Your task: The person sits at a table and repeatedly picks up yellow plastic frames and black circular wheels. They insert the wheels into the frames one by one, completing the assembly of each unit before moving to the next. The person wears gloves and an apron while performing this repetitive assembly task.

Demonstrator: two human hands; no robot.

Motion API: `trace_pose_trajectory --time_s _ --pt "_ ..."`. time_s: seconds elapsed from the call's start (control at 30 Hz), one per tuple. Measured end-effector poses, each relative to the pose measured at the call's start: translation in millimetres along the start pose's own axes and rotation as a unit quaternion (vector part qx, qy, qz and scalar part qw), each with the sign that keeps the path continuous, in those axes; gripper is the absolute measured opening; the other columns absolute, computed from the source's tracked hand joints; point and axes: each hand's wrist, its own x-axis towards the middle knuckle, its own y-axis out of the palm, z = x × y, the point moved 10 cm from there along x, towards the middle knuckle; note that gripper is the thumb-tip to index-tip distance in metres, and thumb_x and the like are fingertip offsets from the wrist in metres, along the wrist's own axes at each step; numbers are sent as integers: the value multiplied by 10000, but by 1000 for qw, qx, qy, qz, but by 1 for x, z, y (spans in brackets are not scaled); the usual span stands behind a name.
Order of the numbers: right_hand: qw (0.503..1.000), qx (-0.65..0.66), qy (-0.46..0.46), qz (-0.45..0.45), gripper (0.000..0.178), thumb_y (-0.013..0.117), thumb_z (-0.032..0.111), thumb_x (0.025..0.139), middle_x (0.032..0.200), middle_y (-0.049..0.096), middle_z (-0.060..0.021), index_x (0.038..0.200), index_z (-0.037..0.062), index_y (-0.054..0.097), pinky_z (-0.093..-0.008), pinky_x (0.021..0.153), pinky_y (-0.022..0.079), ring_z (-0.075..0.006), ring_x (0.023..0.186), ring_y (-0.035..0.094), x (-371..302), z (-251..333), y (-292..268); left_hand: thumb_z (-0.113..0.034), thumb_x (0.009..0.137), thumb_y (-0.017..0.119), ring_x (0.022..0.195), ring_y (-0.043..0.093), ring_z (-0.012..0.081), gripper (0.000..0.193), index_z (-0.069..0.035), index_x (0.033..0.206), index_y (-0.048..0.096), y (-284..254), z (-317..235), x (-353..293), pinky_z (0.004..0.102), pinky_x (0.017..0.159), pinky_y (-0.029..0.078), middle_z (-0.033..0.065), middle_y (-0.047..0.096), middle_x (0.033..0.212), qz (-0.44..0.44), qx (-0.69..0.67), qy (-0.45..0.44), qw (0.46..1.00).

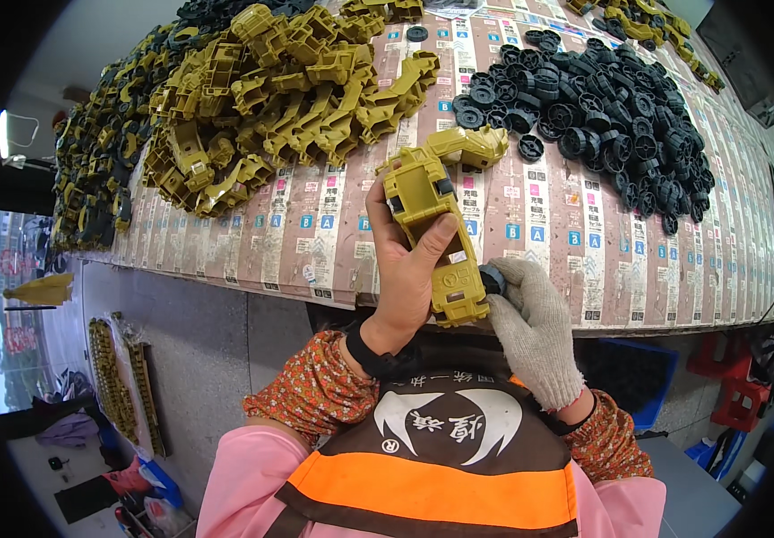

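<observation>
My bare left hand [405,276] grips an olive-yellow plastic toy truck body [456,280] near the front edge of the table, thumb across its top. Small dark parts sit on the sides of the body's far end. My right hand [535,327], in a pale knit glove, pinches a black toy wheel [492,280] against the right side of the near end. Whether the wheel is seated there, I cannot tell. Just beyond the held body, another yellow truck body [467,146] lies on the table.
A heap of black wheels [620,117] covers the table's right side. Yellow truck bodies [270,90] are piled at left centre, with yellow-and-black pieces [91,179] farther left. Printed sheeting covers the table [252,242]. Red stools [741,399] stand below at right.
</observation>
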Motion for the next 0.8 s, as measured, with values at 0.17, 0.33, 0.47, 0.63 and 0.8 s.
trace_pose_trajectory --time_s 0.17,0.33,0.47,0.63,0.8 --pt "998 -54 -43 6 364 621 -43 943 1017 695 -220 1306 -24 616 -392 805 577 -328 888 737 -3 17 0 11 992 734 1169 617 135 753 -143 1595 310 0 -7 -1 311 1008 560 42 561 1363 4 27 40 999" --pt "989 -101 -110 19 416 594 -73 900 1030 687 -275 1312 -25 601 -454 770 580 -477 913 719 -7 32 6 21 962 758 1225 598 168 825 -131 1615 278 7 -20 -6 334 1041 540 61 524 1425 8 59 94 994" --pt "985 -123 -105 54 497 610 -60 840 980 694 -283 1335 -15 586 -514 729 575 -493 842 712 -7 36 10 -7 912 823 1317 554 207 917 -104 1622 250 20 -41 -20 365 1096 502 80 469 1485 19 122 232 965" --pt "982 -156 -54 92 564 748 117 820 942 702 -260 1335 -24 566 -532 729 569 -465 809 726 5 48 12 12 909 816 1363 515 215 938 -112 1621 219 22 -40 -20 369 1133 468 83 428 1495 4 81 237 968" --pt "962 -253 11 104 682 842 284 835 1020 733 -273 1359 -29 539 -495 787 590 -445 899 746 55 70 8 -81 960 807 1395 475 214 927 -143 1642 183 48 -39 24 377 1176 418 98 429 1475 78 63 123 987"
